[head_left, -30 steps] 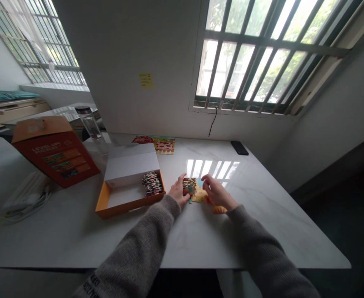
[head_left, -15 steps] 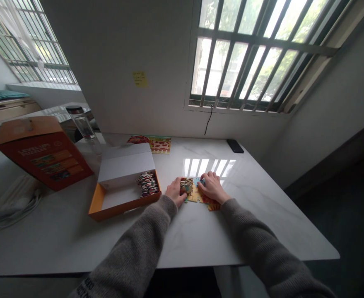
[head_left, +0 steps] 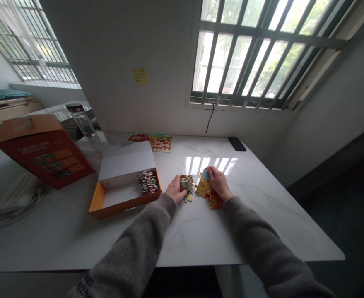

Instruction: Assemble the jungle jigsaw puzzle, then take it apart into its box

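Observation:
My left hand (head_left: 175,190) is closed round a small stack of puzzle pieces (head_left: 186,182), with a few more pieces showing below it on the table. To its right, my right hand (head_left: 218,182) grips the far right side of a joined puzzle section (head_left: 203,188), yellow and red with a blue corner. That section lies tilted and apart from the pieces at my left hand. My right fingers partly hide its edge.
Left of my hands stands an open orange box (head_left: 116,203) with packed puzzle pieces (head_left: 148,182) inside. A red puzzle carton (head_left: 45,153), a glass bottle (head_left: 84,122) and white cables (head_left: 23,203) are farther left. A picture sheet (head_left: 160,142) and a black phone (head_left: 237,144) lie at the back.
My right hand has moved slightly right and pulled the yellow and red section away from the pieces by my left hand, opening a gap. My left hand stays in place.

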Demonstrator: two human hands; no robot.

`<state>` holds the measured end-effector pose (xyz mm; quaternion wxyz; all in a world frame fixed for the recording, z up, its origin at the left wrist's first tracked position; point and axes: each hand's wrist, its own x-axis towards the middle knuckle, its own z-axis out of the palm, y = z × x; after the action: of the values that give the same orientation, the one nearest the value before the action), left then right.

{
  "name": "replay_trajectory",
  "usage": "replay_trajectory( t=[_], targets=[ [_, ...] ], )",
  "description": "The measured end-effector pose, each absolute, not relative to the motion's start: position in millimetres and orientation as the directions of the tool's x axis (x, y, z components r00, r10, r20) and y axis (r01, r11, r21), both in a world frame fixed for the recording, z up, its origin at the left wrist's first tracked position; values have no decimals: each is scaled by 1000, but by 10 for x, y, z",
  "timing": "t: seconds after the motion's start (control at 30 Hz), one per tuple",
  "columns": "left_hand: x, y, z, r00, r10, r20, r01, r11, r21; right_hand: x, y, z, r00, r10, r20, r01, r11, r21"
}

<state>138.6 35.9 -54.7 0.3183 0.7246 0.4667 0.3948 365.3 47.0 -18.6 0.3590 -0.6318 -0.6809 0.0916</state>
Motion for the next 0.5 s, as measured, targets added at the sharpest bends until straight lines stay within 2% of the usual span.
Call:
replay_trajectory(
  t=[0.17,0.3,0.4,0.5],
  targets=[
    [1403,349,-497,205,964,168,273,-221,936,3483,338,-93,124,893,432,674,244,-698],
    [1434,359,-418,155,988,12,23,-16,1000,3289,318,-139,140,900,412,574,265,-775],
    [1484,351,-338,170,975,-144,-158,171,973,3203,352,-132,210,880,427,581,239,-778],
    [1539,301,-262,230,945,-233,-264,291,920,3145,386,-79,265,856,445,636,192,-747]
  ],
)
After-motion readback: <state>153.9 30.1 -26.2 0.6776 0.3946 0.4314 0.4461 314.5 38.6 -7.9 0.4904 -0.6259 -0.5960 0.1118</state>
